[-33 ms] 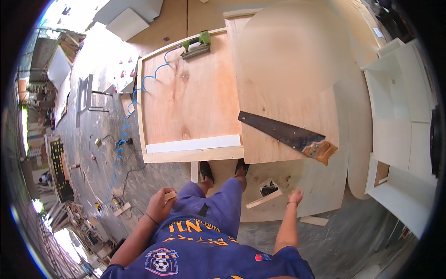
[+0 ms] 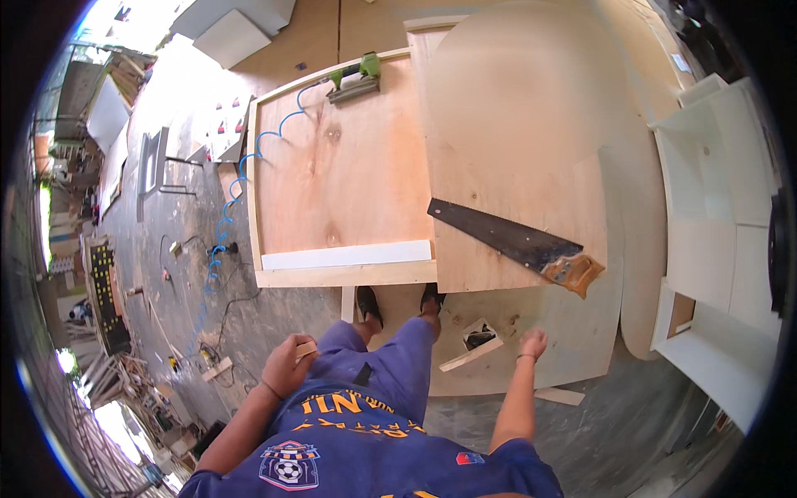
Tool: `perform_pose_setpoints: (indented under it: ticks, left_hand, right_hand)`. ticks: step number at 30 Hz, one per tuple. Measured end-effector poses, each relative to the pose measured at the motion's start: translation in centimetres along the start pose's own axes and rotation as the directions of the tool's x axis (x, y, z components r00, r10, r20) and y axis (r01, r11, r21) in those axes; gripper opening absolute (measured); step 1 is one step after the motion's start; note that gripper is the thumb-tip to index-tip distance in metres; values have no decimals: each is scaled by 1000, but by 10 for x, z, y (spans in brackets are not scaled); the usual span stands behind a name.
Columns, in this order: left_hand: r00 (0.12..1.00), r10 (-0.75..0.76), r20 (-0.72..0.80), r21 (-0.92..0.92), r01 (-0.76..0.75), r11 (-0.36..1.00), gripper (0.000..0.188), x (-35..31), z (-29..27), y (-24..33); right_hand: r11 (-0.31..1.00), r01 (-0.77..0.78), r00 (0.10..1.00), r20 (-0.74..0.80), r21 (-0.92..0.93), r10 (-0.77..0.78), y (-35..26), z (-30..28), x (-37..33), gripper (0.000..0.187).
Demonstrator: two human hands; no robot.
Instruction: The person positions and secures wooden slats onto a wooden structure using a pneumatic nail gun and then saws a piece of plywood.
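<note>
My left hand is closed around a short block of pale wood, held low in front of my left thigh. On the right, my right hand is curled closed, away from my body; its palm is hidden, so I cannot tell if anything is inside. A plywood panel framed with strips lies before me, with a white strip along its near edge. The green nail gun rests at the panel's far side. A handsaw with a wooden handle lies across the plywood to the right.
A coiled blue air hose runs off the panel's left side to the floor. White cabinet pieces stand at the right. An offcut lies beside a hole in the sheet near my feet. Cables and wood scraps lie on the floor at left.
</note>
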State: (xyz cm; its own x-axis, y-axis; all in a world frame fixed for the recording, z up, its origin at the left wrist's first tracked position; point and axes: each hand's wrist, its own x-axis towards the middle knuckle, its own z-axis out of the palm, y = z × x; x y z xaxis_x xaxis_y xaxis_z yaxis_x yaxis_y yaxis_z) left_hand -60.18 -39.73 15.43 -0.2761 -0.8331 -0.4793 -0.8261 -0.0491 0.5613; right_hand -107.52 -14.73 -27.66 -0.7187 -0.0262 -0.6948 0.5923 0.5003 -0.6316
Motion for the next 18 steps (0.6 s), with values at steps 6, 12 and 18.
perform_pose_setpoints:
  ticks: [6, 12, 18]
  left_hand:
    - [991, -132, -24, -11, 132, 991, 26, -2, 15, -27]
    - [958, -285, -25, -81, 283, 956, 28, -11, 40, -81]
    - [907, -421, 32, -226, 417, 881, 28, -9, 69, -153]
  right_hand:
    - [892, -248, 940, 318, 379, 125, -123, 114, -23, 47]
    - [909, -235, 971, 119, 343, 206, -135, 178, -14, 47]
    - [985, -112, 989, 108, 134, 98, -135, 166, 4, 31]
